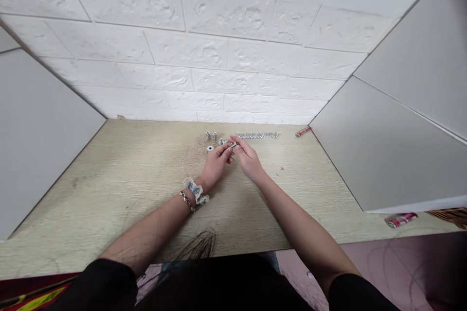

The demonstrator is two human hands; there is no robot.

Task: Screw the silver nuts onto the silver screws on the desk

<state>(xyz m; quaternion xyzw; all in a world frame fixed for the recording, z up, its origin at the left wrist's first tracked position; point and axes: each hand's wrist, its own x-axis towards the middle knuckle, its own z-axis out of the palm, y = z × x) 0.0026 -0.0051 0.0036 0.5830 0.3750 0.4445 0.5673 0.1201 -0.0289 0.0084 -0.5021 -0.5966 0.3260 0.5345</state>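
Over the wooden tabletop, both my hands meet at a small silver metal piece, perhaps a bolt. My left hand pinches its near end. My right hand has its thumb and fingers closed at the other end. Just beyond the left fingers lies a round metal part with a dark centre hole. Two short ribbed metal parts stand behind it. A small upright metal part is close to the fingertips. Past my right hand runs a row of several silver screws.
A red battery-like cylinder lies at the back right, and another near the front right edge. Grey panels flank the table. White brick-patterned wall rises behind. Brown specks lie left of the parts.
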